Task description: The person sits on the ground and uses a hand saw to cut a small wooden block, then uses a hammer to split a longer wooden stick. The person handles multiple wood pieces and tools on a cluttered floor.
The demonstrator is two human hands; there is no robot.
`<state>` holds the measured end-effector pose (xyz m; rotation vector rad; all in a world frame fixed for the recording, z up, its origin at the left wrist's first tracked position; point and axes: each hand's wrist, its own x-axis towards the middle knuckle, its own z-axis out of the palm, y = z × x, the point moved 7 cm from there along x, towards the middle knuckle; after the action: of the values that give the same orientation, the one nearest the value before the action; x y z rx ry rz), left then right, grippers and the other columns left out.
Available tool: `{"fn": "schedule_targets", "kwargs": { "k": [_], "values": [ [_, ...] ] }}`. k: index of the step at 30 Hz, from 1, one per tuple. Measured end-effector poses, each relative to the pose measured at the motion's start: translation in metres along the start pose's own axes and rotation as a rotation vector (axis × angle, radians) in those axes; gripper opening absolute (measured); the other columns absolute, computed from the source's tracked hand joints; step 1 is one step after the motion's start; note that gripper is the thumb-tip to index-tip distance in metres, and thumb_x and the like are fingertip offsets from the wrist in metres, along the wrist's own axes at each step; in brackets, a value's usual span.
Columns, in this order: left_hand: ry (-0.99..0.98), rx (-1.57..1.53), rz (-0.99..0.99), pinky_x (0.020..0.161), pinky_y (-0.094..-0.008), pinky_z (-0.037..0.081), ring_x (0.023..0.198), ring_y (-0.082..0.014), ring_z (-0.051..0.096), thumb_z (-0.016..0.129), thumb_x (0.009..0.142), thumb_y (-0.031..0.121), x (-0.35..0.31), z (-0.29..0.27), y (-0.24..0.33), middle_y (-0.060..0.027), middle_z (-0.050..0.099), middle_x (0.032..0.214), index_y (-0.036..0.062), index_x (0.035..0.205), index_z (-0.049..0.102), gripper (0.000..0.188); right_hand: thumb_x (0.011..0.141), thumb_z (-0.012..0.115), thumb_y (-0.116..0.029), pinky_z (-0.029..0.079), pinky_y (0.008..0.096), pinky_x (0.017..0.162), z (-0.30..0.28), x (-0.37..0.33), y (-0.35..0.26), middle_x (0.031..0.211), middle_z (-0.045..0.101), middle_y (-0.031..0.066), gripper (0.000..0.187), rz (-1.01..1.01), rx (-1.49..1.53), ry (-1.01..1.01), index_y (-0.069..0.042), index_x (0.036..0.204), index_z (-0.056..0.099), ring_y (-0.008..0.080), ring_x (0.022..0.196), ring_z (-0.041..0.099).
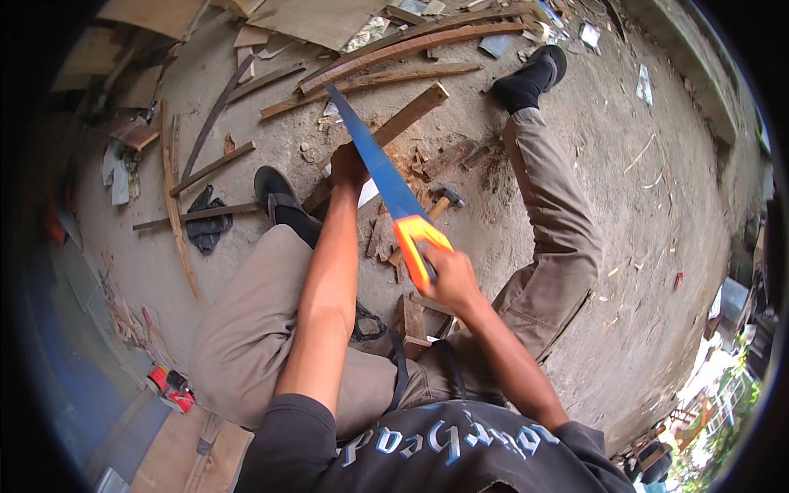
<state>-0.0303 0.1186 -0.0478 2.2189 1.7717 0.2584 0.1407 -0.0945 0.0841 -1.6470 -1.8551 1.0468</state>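
Observation:
My right hand [452,279] is wrapped round the orange handle of a handsaw [380,164]. Its long blue blade points up and to the left, crossing in front of a wooden beam [415,111]. Closed on that beam is my left hand [350,164], just left of the blade and partly behind it. The beam slants from near my left foot up to the right. Whether the teeth touch the wood I cannot tell. A hammer [448,199] lies on the ground right of the blade, among scraps of broken wood [450,158].
My legs are spread on either side, with the left shoe [276,187] close to the beam and the right shoe [549,66] farther out. Long wooden strips [411,48] lie at the far side. Thin sticks [215,168] and a black plastic bag [209,220] are on the left.

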Motion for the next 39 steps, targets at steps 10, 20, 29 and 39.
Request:
{"fn": "schedule_targets", "kwargs": {
  "k": [10,20,29,39],
  "values": [
    [-0.009,-0.157,-0.184,0.069,-0.0489,0.055,0.080,-0.0420,0.067,0.058,0.084,0.027,-0.004,-0.029,0.016,-0.0230,0.068,0.081,0.0031,0.089,0.067,0.027,0.071,0.067,-0.009,0.052,0.0405,0.062,-0.009,0.017,-0.055,0.074,0.062,0.0248,0.019,0.174,0.101,0.109,0.000,0.088,0.066,0.0398,0.069,0.065],
    [-0.252,-0.247,-0.147,0.076,-0.0445,0.054,0.086,-0.0381,0.067,0.062,0.075,0.025,0.007,-0.024,0.003,-0.0241,0.067,0.088,0.0033,0.084,0.072,0.026,0.076,0.063,-0.007,0.052,0.0366,0.060,-0.032,-0.057,-0.076,0.067,0.061,0.0234,0.014,0.048,0.049,0.178,0.002,0.086,0.067,0.0363,0.067,0.068],
    [-0.213,-0.200,0.045,0.078,-0.0452,0.055,0.085,-0.0360,0.068,0.060,0.076,0.036,0.016,0.008,0.008,-0.0206,0.069,0.089,0.0056,0.084,0.072,0.034,0.081,0.068,-0.016,0.049,0.0377,0.057,-0.001,0.071,-0.055,0.063,0.060,0.0229,0.021,0.024,-0.015,0.256,0.004,0.079,0.063,0.0343,0.061,0.066],
    [-0.271,-0.231,-0.016,0.076,-0.0433,0.055,0.086,-0.0352,0.068,0.058,0.077,0.030,0.011,-0.009,0.008,-0.0210,0.069,0.089,0.0062,0.087,0.072,0.029,0.088,0.070,-0.023,0.048,0.0306,0.057,-0.004,0.071,-0.053,0.061,0.062,0.0147,0.026,0.162,0.064,0.194,0.003,0.087,0.066,0.0098,0.059,0.062]
  ]
}}
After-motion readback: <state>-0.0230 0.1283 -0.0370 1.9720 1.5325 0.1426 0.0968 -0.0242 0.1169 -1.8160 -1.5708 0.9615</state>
